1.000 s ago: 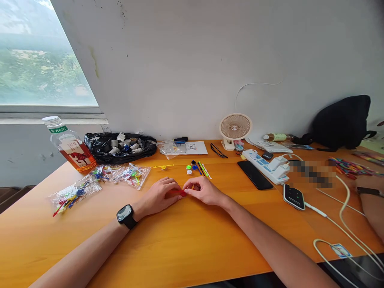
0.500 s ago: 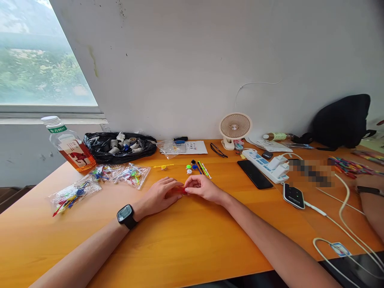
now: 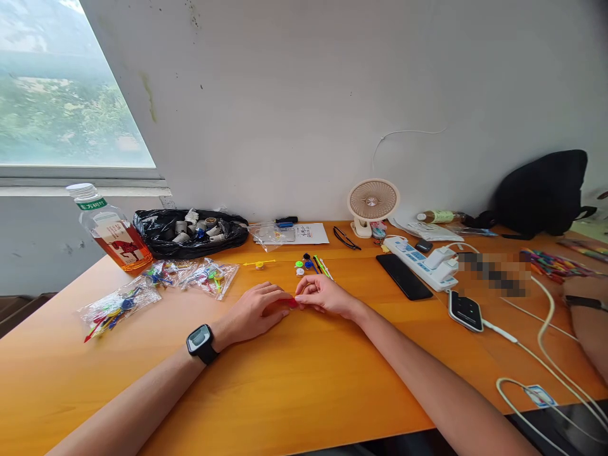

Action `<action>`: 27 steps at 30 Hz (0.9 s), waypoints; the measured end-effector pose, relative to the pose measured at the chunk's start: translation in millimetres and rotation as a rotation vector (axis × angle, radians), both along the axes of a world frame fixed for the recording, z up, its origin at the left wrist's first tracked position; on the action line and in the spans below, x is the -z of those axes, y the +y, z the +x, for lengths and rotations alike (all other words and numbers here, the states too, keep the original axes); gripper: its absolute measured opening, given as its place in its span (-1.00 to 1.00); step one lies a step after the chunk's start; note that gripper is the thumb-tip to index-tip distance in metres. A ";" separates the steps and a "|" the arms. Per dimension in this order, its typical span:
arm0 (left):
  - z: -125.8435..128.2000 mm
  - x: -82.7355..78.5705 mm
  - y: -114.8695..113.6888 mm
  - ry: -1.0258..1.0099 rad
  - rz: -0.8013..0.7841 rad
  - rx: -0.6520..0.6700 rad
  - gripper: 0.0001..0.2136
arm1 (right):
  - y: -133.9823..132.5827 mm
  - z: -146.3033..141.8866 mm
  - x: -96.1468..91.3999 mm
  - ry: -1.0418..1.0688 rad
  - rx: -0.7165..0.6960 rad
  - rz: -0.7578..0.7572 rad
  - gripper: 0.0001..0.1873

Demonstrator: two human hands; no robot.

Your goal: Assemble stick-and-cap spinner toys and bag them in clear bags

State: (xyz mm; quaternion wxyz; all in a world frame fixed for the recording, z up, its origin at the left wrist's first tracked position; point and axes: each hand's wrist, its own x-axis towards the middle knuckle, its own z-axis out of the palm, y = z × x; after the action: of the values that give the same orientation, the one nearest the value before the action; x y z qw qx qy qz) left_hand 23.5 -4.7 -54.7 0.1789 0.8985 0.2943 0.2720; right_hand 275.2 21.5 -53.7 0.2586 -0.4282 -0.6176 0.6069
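Left hand [image 3: 251, 309]: red piece [image 3: 293, 304] pinched, lower centre.
Right hand [image 3: 327, 296]: same piece gripped.
Yellow stick and disc [image 3: 259, 265]: seemingly joined, mid-frame.
Loose discs [image 3: 299, 272], sticks [image 3: 322, 267]: not yet joined.

There were four loose round pieces [image 3: 299, 272], three loose sticks [image 3: 323, 268], at least one red piece [image 3: 293, 304], two bottles [image 3: 118, 246], one fan [image 3: 373, 201], one power strip [image 3: 403, 249] and one black bag [image 3: 541, 196] of cloth.

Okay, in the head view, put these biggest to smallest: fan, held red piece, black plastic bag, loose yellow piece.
Black plastic bag
Fan
Loose yellow piece
Held red piece, by what shows; the left hand and right hand partly cover it, full size unsure.
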 end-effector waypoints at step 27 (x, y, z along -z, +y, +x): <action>6.5 -6.2 -9.0 0.193 0.136 -0.072 -0.84 | -0.7 -7.1 6.0 -0.067 0.066 0.114 -0.62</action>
State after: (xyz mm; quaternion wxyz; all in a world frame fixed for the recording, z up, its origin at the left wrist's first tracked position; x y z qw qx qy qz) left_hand 30.0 -13.8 -48.5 0.0785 0.9195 0.3231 0.2099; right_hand 268.1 20.8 -59.6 0.2815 -0.4528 -0.6452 0.5471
